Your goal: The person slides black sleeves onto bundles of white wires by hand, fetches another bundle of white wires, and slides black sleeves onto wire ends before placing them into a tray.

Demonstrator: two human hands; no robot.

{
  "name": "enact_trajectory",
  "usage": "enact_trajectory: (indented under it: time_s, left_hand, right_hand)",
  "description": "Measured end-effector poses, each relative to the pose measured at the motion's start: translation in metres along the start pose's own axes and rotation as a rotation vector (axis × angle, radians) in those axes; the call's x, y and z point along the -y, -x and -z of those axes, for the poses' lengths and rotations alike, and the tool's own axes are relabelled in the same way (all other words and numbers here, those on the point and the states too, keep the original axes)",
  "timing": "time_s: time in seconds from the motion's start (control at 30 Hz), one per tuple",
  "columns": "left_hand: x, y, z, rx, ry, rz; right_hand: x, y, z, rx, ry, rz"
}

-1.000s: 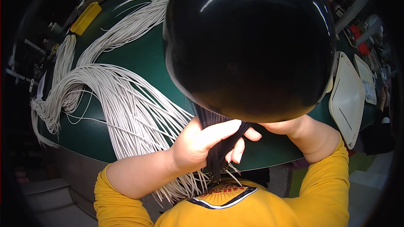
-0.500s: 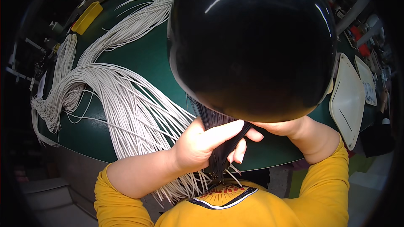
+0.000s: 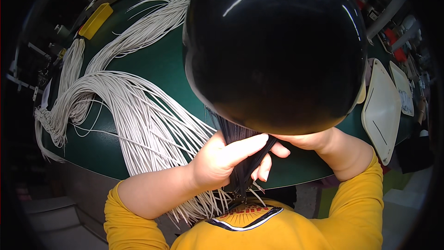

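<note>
A large glossy black dome (image 3: 275,48) fills the upper middle of the head view and serves as landmark here; it hides most of the green table (image 3: 162,71) behind it. Left of the dome the table shows open green surface between the strands, and its curved front edge runs below the dome, just beyond the hands. A broad sheaf of white cords (image 3: 138,120) sweeps from the far left down to the table edge below the dome and spills over it. Right of the dome lies a cream tray (image 3: 381,111), close to the table's right rim. Far upper left of the dome sits a yellow bin (image 3: 95,20).

Directly under the dome a bundle of dark cords (image 3: 243,157) hangs down. The left hand (image 3: 226,159) is closed around it, thumb across the front. The right hand (image 3: 307,140) is mostly tucked beneath the dome; its fingers are hidden, so its grip cannot be told.

Compared with half a second ago, hands and bundle sit in almost the same place.
</note>
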State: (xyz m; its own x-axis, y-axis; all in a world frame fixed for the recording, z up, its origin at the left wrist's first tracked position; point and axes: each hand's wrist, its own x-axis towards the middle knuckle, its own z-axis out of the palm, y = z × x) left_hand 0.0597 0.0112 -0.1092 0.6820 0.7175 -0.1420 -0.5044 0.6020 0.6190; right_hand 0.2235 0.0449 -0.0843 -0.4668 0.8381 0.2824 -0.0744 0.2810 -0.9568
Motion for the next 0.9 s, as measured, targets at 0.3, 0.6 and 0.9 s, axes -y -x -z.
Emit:
enact_trajectory:
  time_s: [0.3,0.6,0.9]
  left_hand:
    - [-0.003,0.0,-0.002,0.016,0.033,0.015]
    - [-0.003,0.0,-0.002,0.006,0.02,0.019]
    - [-0.002,0.001,0.0,-0.002,0.019,0.006]
  right_hand:
    - [-0.005,0.001,0.003,-0.016,0.16,0.117]
    - [-0.004,0.001,0.002,-0.014,0.139,0.13]
    - [-0.005,-0.001,0.002,0.001,0.119,0.128]
